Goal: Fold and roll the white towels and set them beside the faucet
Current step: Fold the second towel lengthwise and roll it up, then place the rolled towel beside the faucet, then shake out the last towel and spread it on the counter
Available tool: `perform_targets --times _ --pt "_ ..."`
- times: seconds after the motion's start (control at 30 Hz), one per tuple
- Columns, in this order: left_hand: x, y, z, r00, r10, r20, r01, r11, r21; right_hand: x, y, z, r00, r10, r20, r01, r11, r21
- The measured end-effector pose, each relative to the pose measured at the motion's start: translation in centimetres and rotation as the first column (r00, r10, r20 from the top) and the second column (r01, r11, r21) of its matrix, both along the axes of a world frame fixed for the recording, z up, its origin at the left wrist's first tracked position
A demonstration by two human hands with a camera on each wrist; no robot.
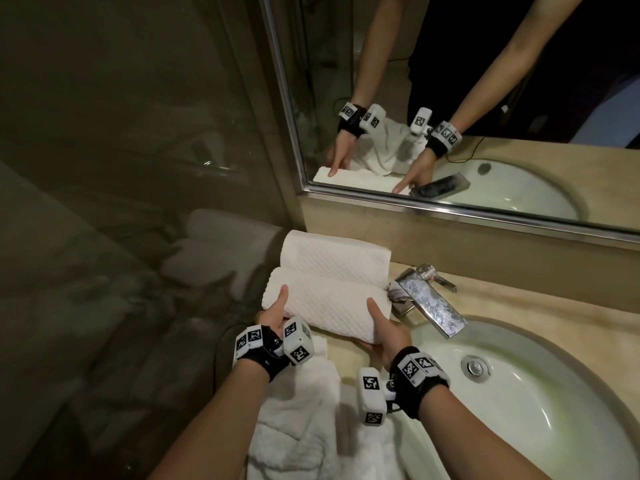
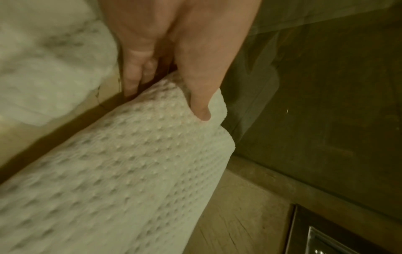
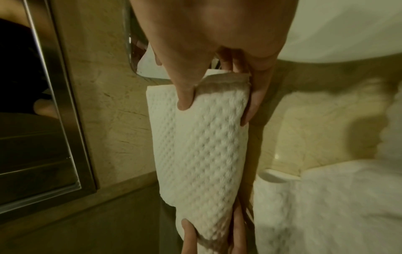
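A rolled white waffle towel [image 1: 327,306] [image 2: 121,171] [image 3: 202,146] lies across the beige counter just left of the chrome faucet [image 1: 427,301]. My left hand [image 1: 275,311] [image 2: 191,80] grips its left end, thumb on top and fingers underneath. My right hand [image 1: 382,332] [image 3: 215,72] grips its right end the same way, close to the faucet base. A second rolled towel [image 1: 334,256] lies behind it against the wall ledge, touching it. A loose, crumpled white towel [image 1: 304,420] [image 3: 326,197] lies on the counter under my forearms.
The oval white sink [image 1: 540,403] sits to the right of the towels. A mirror [image 1: 450,98] with a metal frame stands above the ledge. A glass partition [image 1: 138,168] bounds the counter on the left.
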State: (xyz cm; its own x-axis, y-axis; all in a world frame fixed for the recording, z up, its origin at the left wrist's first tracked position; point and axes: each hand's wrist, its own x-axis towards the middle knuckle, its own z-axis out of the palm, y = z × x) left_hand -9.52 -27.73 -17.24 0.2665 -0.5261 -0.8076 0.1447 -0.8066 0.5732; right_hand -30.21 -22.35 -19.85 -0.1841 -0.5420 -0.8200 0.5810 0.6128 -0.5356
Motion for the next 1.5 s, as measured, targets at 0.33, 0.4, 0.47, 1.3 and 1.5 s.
perform_targets --times 0.33,0.4,0.47,1.3,1.5 --pt "1.1 0.7 0.0 1.0 -0.004 0.015 0.005 0.993 -0.115 -1.2 1.1 1.1 0.995 0.067 0.074 -0.063 0.997 -0.053" --pt "1.5 1.5 0.7 0.962 -0.166 0.217 0.194 0.975 -0.111 -1.7 2.3 1.1 0.995 0.084 0.052 -0.081 0.995 -0.049" --pt "1.9 2.5 1.6 0.842 -0.325 0.432 0.397 0.914 -0.085 -2.2 3.8 0.9 0.995 0.085 0.044 -0.083 0.996 -0.031" --pt "4.8 19.9 6.0 0.482 -0.408 0.775 0.767 0.625 -0.147 4.5 19.8 5.0 0.567 0.587 -0.579 -0.777 0.615 -0.138" --pt "4.3 20.7 9.3 0.588 -0.341 0.733 0.747 0.577 -0.331 2.1 21.3 12.4 0.723 0.489 -0.489 -0.678 0.639 -0.364"
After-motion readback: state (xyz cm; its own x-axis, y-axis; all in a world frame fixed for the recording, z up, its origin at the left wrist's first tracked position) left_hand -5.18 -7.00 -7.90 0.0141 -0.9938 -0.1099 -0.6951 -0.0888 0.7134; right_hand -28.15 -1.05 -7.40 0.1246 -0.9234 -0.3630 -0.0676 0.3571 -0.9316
